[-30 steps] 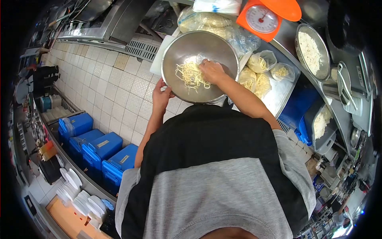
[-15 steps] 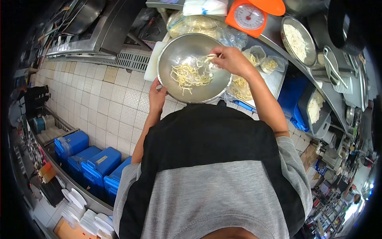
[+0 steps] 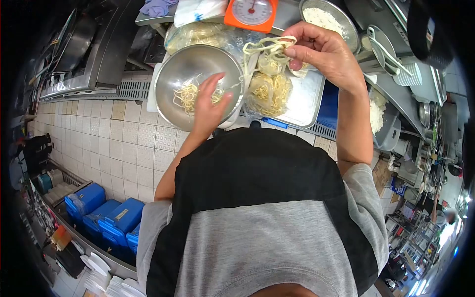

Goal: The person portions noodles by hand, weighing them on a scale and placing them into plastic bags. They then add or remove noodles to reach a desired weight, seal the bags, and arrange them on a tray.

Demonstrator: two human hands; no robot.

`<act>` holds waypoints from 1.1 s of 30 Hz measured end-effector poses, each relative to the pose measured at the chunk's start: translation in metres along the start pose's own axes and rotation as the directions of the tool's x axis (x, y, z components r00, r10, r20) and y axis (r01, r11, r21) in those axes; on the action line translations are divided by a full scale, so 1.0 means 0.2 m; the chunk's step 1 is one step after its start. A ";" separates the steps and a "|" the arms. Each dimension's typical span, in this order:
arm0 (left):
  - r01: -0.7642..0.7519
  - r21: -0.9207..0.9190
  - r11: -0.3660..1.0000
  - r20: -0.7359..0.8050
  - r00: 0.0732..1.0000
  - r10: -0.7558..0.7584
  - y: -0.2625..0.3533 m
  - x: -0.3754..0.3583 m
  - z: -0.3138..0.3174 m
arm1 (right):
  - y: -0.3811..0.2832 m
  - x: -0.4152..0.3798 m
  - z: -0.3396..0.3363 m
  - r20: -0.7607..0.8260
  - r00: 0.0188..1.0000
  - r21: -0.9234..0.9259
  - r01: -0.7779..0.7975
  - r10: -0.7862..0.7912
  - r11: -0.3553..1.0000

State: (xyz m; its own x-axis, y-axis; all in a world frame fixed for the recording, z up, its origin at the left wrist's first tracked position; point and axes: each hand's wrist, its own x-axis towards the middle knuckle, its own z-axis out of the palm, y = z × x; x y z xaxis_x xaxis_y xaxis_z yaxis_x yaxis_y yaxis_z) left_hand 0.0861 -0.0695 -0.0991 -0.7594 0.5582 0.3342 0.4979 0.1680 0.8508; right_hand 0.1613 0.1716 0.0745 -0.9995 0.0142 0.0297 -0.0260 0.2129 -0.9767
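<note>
My right hand [image 3: 321,53] pinches a loose bunch of pale noodles [image 3: 267,48], lifted above the tray side, with strands trailing left toward the bowl rim. Over the metal mixing bowl [image 3: 170,64] is my left hand [image 3: 210,101], its fingers apart and holding nothing; whether it touches the noodles below cannot be seen. More noodles [image 3: 186,96] lie in the bottom of the bowl, partly hidden by that hand. Below the raised noodles, bagged portions of noodles [image 3: 271,94] sit on a metal tray [image 3: 302,101].
An orange kitchen scale [image 3: 251,11] stands behind the bowl, beside more bagged noodles [image 3: 195,37]. Farther right are a colander of white food [image 3: 321,19] and a tub of similar food [image 3: 377,116]. Blue bins [image 3: 121,218] stand at the lower left.
My right hand has risen out of the bowl to the right with noodles. My left hand has left the rim and moved over the bowl. The whole view has shifted.
</note>
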 end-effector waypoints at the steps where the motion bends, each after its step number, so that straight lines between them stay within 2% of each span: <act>1: -0.001 0.002 1.000 -0.006 1.000 0.001 0.08 0.04 0.08 | 0.00 -0.01 -0.02 0.011 1.000 -0.031 0.000 0.001 1.000; 4: -0.070 -0.031 0.997 0.017 0.997 0.071 0.20 0.12 0.21 | 0.01 -0.07 -0.07 -0.002 1.000 -0.010 0.010 -0.010 1.000; 5: 0.121 -0.248 0.961 0.198 0.978 -0.072 0.21 0.13 0.22 | 0.01 -0.09 -0.10 -0.002 1.000 -0.011 0.012 -0.012 1.000; 6: 0.335 -0.412 0.847 0.397 0.903 -0.164 0.21 0.13 0.22 | 0.02 -0.12 -0.14 -0.043 0.999 -0.026 0.008 -0.009 1.000; 7: 0.264 -0.407 0.874 0.348 0.930 -0.119 0.22 0.12 0.21 | 0.02 -0.15 -0.18 -0.085 0.996 -0.041 0.003 -0.006 0.999; 8: 0.264 -0.405 0.876 0.348 0.930 -0.119 0.20 0.11 0.18 | 0.03 -0.17 -0.21 -0.085 0.996 -0.039 0.004 -0.008 0.999; 10: 0.281 -0.355 0.892 0.287 0.941 -0.182 0.13 0.08 0.09 | 0.06 -0.23 -0.29 -0.127 0.991 -0.069 0.031 -0.040 0.997; 14: 0.254 -0.370 0.894 0.049 0.966 -0.254 -0.01 0.02 -0.09 | 0.08 -0.33 -0.38 -0.148 0.987 0.021 0.059 -0.056 0.998; 15: 0.256 -0.367 0.894 0.047 0.965 -0.256 -0.07 0.01 -0.13 | 0.10 -0.35 -0.40 -0.153 0.987 0.044 0.053 -0.046 0.998; 17: 0.398 -0.158 0.904 -0.055 0.910 -0.410 -0.18 -0.01 -0.18 | 0.15 -0.39 -0.44 -0.144 0.989 0.077 0.024 -0.013 0.997; 18: 0.400 -0.156 0.903 -0.055 0.910 -0.412 -0.17 -0.02 -0.17 | 0.18 -0.40 -0.45 -0.138 0.990 0.106 -0.002 0.017 0.994; 19: 0.239 0.366 0.899 -0.137 0.970 -0.202 -0.16 -0.03 -0.15 | 0.21 -0.42 -0.46 -0.141 0.990 0.103 -0.016 0.031 0.995; 20: 0.060 0.791 0.608 -0.095 0.995 0.026 -0.15 -0.04 -0.12 | 0.24 -0.44 -0.45 -0.140 0.990 0.105 -0.019 0.034 0.994; 21: 0.065 0.718 0.693 -0.126 0.991 0.038 -0.12 -0.04 -0.05 | 0.28 -0.45 -0.45 -0.145 0.988 0.128 -0.037 0.056 0.991; 23: 0.065 0.436 0.898 -0.030 0.998 -0.058 -0.03 -0.04 0.15 | 0.34 -0.48 -0.43 -0.152 0.982 0.189 -0.082 0.111 0.978; 24: 0.194 0.186 0.963 0.122 0.968 -0.219 0.00 -0.04 0.27 | 0.38 -0.49 -0.42 -0.149 0.982 0.188 -0.086 0.115 0.978; 25: 0.352 -0.052 0.935 0.305 0.897 -0.320 0.00 -0.05 0.40 | 0.42 -0.50 -0.41 -0.160 0.976 0.191 -0.118 0.149 0.975; 27: 0.275 -0.106 0.956 0.513 0.839 -0.184 -0.01 -0.09 0.67 | 0.48 -0.52 -0.38 -0.169 0.965 0.183 -0.167 0.199 0.969; 29: 0.121 0.051 0.991 0.525 0.841 -0.130 -0.08 -0.14 0.93 | 0.56 -0.54 -0.35 -0.174 0.954 0.207 -0.206 0.243 0.956; 30: 0.120 0.049 0.992 0.529 0.839 -0.127 -0.16 -0.18 1.04 | 0.60 -0.55 -0.34 -0.165 0.952 0.207 -0.221 0.256 0.953; 32: 0.070 0.326 0.943 0.404 0.891 -0.206 -0.31 -0.21 1.21 | 0.67 -0.57 -0.32 -0.156 0.947 0.214 -0.246 0.281 0.946; 33: 0.069 0.325 0.943 0.408 0.890 -0.205 -0.32 -0.18 1.22 | 0.70 -0.57 -0.31 -0.156 0.941 0.224 -0.262 0.300 0.939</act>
State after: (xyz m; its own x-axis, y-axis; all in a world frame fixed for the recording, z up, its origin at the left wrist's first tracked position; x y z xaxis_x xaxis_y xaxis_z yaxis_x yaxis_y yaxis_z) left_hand 0.1845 0.0977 -0.2646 -0.6070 0.7935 -0.0428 0.5536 0.4608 0.6937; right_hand 0.2737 0.2604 -0.0516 -0.9454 0.2294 -0.2315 0.2326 -0.0226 -0.9723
